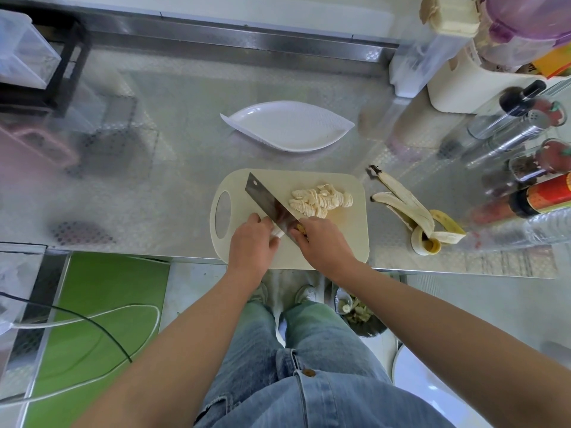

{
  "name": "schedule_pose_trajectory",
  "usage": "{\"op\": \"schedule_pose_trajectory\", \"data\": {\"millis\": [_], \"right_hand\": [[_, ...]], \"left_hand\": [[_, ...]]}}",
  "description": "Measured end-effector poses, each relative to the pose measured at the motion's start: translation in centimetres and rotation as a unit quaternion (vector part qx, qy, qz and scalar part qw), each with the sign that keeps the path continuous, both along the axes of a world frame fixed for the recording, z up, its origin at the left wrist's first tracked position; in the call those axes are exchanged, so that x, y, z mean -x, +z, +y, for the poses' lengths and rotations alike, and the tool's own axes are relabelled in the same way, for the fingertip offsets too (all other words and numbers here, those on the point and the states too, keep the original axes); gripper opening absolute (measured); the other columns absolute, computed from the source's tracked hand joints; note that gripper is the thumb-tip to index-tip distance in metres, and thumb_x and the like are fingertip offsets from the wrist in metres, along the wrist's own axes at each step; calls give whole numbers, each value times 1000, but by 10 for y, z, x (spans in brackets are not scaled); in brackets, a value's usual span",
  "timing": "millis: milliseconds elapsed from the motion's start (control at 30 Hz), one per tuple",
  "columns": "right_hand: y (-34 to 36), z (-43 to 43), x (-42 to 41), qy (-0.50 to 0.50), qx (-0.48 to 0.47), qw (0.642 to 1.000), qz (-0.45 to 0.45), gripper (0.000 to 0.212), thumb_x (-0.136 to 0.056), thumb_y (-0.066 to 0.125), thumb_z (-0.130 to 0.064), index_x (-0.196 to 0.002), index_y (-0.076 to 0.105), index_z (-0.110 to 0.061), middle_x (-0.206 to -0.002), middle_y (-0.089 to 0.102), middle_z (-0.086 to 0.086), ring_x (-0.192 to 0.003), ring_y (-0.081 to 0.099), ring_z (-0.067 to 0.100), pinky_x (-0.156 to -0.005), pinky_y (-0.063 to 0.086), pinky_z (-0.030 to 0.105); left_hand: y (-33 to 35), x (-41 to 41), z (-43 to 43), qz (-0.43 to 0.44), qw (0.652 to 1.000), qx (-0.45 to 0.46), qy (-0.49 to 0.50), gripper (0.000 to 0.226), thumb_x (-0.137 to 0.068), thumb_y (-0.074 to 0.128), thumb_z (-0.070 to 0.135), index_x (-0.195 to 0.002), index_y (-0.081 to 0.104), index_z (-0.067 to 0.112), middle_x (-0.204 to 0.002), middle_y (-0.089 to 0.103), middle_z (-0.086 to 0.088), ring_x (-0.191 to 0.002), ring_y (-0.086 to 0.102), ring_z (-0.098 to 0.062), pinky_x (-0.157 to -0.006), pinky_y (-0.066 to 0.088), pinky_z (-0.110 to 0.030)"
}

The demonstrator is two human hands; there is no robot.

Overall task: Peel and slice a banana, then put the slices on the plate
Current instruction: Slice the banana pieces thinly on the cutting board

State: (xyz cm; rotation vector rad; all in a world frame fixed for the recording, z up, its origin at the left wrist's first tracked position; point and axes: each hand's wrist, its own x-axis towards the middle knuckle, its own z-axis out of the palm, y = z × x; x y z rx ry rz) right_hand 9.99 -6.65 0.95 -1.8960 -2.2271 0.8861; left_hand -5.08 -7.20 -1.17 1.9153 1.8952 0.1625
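Steel tabletop (170,180), cutting board (349,236) at its near edge. My left hand (253,242) pinches the banana stub (277,233) in its fingers (262,222) to steady it; my right hand (324,242) grips the cleaver (268,205). Cut slices (321,199) lie at 2 o'clock; the plate (287,125) stands at 12.

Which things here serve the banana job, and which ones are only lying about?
For the job: knife, banana slices, uncut banana end, cutting board, plate.
Lying about: banana peel, spice bottles, white basket, clear box.
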Motion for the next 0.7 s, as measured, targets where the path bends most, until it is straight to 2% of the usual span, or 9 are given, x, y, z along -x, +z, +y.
{"op": "schedule_pose_trajectory", "data": {"millis": [233, 700], "right_hand": [[3, 0, -3, -14, -14, 1000, 18, 29, -97, 47, -27, -72, 41, -13, -72, 46, 4, -66, 43, 24, -60, 30, 32], [-1, 3, 0, -3, 15, 1000, -5, 29, -98, 45, -30, -74, 44, -14, -74, 50, 5, -67, 46, 24, -59, 32, 31]], "left_hand": [[-1, 0, 1, 3, 1000, -3, -5, 24, -89, 62, 27, -107, 62, 11, -103, 56, -8, -84, 59, -27, -71, 45, -32], [-2, 0, 1, -6, 1000, 0, 3, 24, -88, 64, 27, -106, 63, 10, -102, 57, -9, -83, 59, -27, -73, 47, -33]]}}
